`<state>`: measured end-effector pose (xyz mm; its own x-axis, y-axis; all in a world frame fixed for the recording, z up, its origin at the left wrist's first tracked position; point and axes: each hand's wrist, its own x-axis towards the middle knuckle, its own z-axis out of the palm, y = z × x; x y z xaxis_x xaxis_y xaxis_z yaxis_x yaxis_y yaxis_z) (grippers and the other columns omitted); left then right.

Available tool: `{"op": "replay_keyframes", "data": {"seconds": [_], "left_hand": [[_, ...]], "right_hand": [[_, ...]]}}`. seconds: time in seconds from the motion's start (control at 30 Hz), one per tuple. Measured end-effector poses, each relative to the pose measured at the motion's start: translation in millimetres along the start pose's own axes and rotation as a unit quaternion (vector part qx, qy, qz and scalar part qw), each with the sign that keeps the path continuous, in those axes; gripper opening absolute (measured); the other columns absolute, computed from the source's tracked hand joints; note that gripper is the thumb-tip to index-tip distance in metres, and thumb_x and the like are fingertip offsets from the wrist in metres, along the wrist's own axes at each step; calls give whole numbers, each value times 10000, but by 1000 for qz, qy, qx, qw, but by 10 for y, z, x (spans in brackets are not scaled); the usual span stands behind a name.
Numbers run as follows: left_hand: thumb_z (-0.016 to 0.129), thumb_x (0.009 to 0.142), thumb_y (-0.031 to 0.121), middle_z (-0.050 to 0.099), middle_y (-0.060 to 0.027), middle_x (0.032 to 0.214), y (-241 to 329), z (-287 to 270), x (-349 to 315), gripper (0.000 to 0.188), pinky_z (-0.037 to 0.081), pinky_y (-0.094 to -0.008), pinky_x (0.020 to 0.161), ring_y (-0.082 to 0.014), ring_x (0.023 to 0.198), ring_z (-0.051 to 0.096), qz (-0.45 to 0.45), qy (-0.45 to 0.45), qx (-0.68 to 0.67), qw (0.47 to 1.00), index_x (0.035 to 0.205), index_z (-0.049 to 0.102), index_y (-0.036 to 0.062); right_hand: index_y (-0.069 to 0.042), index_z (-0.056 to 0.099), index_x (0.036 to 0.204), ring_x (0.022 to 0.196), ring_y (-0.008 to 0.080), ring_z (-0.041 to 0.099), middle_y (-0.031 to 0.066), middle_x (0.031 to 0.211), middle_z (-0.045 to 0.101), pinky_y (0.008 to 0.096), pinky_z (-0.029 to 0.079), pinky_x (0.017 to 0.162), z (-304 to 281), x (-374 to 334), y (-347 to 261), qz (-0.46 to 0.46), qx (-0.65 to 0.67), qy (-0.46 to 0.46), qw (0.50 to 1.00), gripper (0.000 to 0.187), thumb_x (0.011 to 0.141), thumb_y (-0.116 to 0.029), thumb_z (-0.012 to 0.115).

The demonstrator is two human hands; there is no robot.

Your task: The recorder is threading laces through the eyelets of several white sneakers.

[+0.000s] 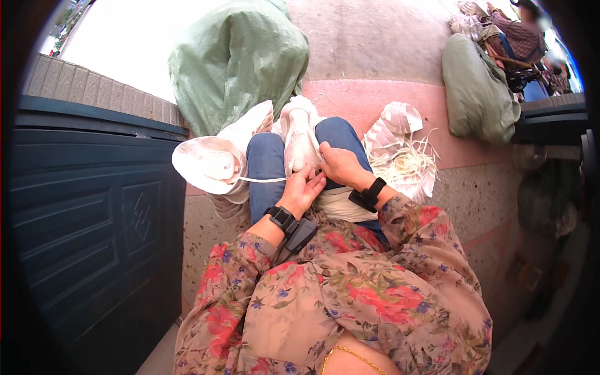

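A white lace-up shoe (302,140) rests between my knees, over my blue jeans. My right hand (342,166) is closed at the shoe's right edge, with the thumb on its side and the other fingers curled beneath. My left hand (302,192) is turned partly palm up just below the near end of the shoe, its fingers bent and their tips close to those of my right hand. From the left hand a white shoelace (262,180) runs left across my knee to an open white bag (203,167). What lies between the fingertips is too small to make out.
A heap of off-white laces (409,164) lies in an open bag at my right knee. A big green sack (240,62) stands ahead, and another green sack (476,87) is farther right near other people. A dark blue panelled door (94,212) is on my left.
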<state>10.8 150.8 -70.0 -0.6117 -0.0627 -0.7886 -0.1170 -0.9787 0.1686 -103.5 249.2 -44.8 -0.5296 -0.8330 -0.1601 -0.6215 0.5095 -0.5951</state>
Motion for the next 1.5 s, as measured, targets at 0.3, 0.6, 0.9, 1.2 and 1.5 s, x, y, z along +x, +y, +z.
{"op": "replay_keyframes", "data": {"seconds": [0.3,0.6,0.9,1.2,1.5], "left_hand": [[518,897,181,558,-99,916,41,-86,-84,197,518,-287,605,-238,813,597,25,-1,35,999,1011,481,25],[608,798,170,595,-100,711,504,-33,-739,256,459,-286,421,-192,488,585,176,34,499,848,965,513,0],[558,782,247,606,-221,711,553,52,-215,269,486,-461,644,-392,708,600,374,85,838,389,742,582,-19],[571,773,221,598,-200,740,526,23,-331,215,482,-451,619,-379,705,594,364,116,820,426,752,552,8],[531,685,112,473,-40,748,503,222,-248,98,387,-288,572,-192,778,486,519,-79,851,31,776,496,94]], "right_hand": [[-19,435,992,797,399,571,219,800,589,466,438,672,7,-48,-39,-5,6,-27,1000,282,793,-176,559],[22,406,1005,750,390,590,217,772,600,460,455,646,-64,-97,-97,-38,-20,-33,999,324,782,-160,554],[69,322,1247,695,327,612,167,724,609,398,474,579,120,17,-160,-43,-95,-22,994,608,705,-52,571],[72,341,1213,733,371,597,202,757,601,429,473,611,115,100,-51,-77,-3,25,997,553,704,-14,541],[11,478,1117,798,329,598,180,816,614,379,466,704,-294,-264,49,3,203,-37,978,375,767,-87,573]]}}
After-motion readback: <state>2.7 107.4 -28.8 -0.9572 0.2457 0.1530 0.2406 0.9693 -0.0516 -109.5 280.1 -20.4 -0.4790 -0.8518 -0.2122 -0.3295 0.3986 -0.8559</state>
